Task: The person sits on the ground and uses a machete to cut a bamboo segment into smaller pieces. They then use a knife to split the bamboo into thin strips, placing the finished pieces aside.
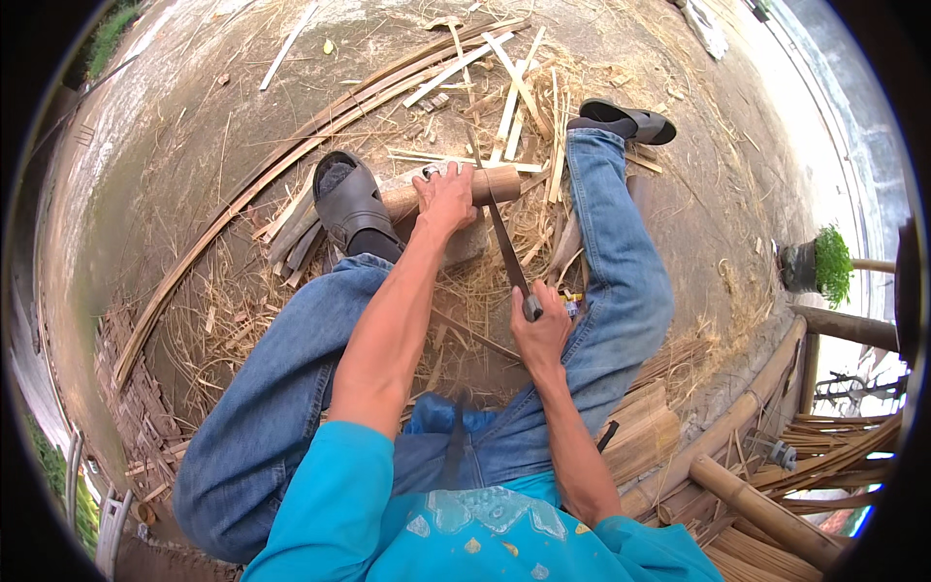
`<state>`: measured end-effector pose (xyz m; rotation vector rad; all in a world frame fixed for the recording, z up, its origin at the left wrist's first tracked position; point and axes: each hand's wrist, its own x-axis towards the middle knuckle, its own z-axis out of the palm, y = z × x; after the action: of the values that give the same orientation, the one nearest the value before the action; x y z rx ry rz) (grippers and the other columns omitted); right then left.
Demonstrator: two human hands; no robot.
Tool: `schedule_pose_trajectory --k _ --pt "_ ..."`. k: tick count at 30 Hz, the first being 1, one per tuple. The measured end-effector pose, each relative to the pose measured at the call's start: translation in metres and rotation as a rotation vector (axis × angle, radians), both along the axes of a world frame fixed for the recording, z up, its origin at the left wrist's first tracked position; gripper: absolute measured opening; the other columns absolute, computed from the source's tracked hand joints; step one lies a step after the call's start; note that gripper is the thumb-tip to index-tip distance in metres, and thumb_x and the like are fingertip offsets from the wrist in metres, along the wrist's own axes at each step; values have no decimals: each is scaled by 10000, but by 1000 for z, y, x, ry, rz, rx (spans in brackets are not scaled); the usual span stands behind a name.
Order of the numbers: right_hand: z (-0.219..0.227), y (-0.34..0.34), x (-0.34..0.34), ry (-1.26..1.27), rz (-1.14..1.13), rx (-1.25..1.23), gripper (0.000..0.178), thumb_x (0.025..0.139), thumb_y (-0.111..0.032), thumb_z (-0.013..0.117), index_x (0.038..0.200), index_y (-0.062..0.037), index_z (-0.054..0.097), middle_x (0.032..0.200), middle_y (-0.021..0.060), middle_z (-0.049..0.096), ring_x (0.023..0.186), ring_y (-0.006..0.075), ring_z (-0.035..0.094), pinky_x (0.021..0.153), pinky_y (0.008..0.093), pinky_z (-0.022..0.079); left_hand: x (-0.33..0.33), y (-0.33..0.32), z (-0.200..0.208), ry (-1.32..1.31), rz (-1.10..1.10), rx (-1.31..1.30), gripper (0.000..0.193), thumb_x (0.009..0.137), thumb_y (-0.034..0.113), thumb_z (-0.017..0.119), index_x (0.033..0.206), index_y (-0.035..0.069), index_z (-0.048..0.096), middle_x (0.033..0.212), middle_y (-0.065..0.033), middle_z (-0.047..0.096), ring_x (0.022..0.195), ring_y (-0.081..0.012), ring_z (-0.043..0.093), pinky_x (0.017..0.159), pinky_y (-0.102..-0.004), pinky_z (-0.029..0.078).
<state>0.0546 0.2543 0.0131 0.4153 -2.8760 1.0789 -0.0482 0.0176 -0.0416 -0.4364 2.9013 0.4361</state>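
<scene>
A short, thick bamboo piece lies crosswise between my feet, over what looks like a grey block. My left hand presses down on it from above, its fingers bent over the far side. In my right hand is the handle of a handsaw. The long, narrow blade crosses the bamboo just right of my left hand, with its tip pointing away from me. My left sandal is against the bamboo's left end, partly hiding it.
Long bamboo strips curve along the ground at the left. Pale slats and shavings lie beyond the bamboo. My right sandal rests at the far right. A potted plant and bamboo poles stand at the right.
</scene>
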Motion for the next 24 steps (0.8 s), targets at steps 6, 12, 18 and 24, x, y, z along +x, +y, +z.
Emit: schedule_pose_trajectory --k 6,12,18,24 --pt "-21 -50 -60 47 43 -77 193 904 -184 717 965 -39 606 848 199 602 783 421 646 689 528 489 -2 -6 5 5 -16 38 778 736 308 860 1370 138 441 1308 -145 554 1163 -451 608 896 -696 383" --pt "20 41 60 -85 -13 -1 188 904 -150 734 860 -48 582 762 124 519 669 340 590 619 462 466 1 -5 1 -6 -28 36 776 741 341 850 1365 133 437 1319 -158 542 1144 -465 609 876 -701 386" --pt "-26 -57 -73 28 27 -43 187 918 -194 715 916 -33 619 833 195 600 729 399 626 634 487 477 -4 -1 4 8 -21 39 790 738 347 860 1375 146 440 1340 -142 546 1154 -457 609 906 -717 382" --pt "-11 -5 0 17 31 -29 181 910 -182 718 901 -41 605 772 159 541 690 369 603 632 472 480 0 -5 -2 2 14 19 780 751 339 854 1379 131 442 1326 -141 551 1160 -454 604 892 -701 383"
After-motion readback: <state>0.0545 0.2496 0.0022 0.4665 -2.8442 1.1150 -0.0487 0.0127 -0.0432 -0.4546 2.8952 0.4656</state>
